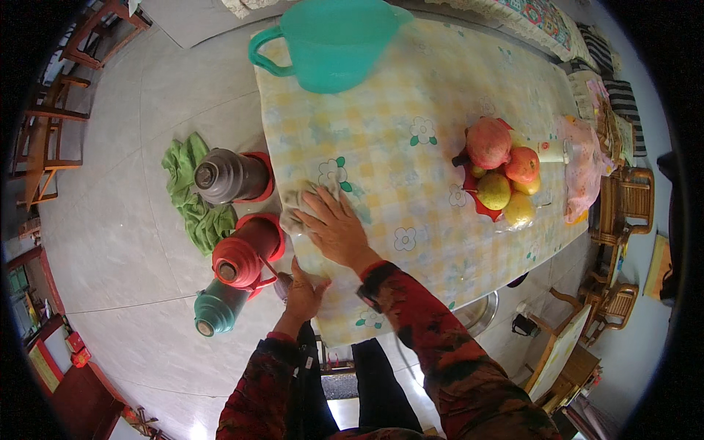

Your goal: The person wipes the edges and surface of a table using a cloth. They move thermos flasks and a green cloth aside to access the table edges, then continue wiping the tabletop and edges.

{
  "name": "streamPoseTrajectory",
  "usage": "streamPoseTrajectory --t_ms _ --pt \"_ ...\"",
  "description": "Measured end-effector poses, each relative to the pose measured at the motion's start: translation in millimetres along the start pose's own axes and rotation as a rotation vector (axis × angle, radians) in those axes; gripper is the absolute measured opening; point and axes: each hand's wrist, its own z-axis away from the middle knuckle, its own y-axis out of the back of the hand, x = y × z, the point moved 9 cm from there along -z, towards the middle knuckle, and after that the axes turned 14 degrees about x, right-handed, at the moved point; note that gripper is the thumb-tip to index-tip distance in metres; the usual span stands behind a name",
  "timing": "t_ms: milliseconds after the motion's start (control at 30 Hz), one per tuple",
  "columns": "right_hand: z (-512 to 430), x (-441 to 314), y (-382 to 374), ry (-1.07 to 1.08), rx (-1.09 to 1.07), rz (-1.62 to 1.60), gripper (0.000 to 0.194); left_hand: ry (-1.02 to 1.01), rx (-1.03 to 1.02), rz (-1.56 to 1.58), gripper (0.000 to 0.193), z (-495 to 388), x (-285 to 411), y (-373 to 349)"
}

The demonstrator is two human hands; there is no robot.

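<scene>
My right hand (338,231) lies spread over a bunched, pale greyish cloth (297,212), pressing it against the tablecloth (379,181) near the table's left edge. The tablecloth is yellow and white checked with printed flowers. Lower down, my left hand (305,297) touches the table's edge near the corner, thumb and fingers apart. Just left of the table stand a grey thermos flask (231,176), a red thermos flask (247,253) and a green thermos flask (220,308). A purplish object (283,286) beside my left hand is partly hidden.
A translucent teal plastic jug (335,49) stands at the table's far end. Several fruits, including a pomegranate (488,143) and a pear (493,191), sit on a red dish (484,210). A green cloth (190,187) hangs or lies beyond the flasks. Wooden chairs (630,201) stand at right.
</scene>
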Motion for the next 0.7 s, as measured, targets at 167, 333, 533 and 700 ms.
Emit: streamPoseTrajectory --t_ms 167,333,533,700 --pt "72 99 63 -0.355 -0.149 0.285 0.050 -0.057 0.033 -0.102 0.104 -5 -16 -6" --pt "199 185 183 -0.669 0.106 0.420 0.054 -0.093 0.009 0.008 0.102 -6 -18 -7" --pt "374 205 253 -1.059 -0.010 1.119 0.052 -0.149 -0.076 0.147 0.094 -12 -16 -14" --pt "324 107 151 -0.912 0.247 0.646 0.060 -0.181 -0.072 -0.051 0.096 -14 -12 -11"
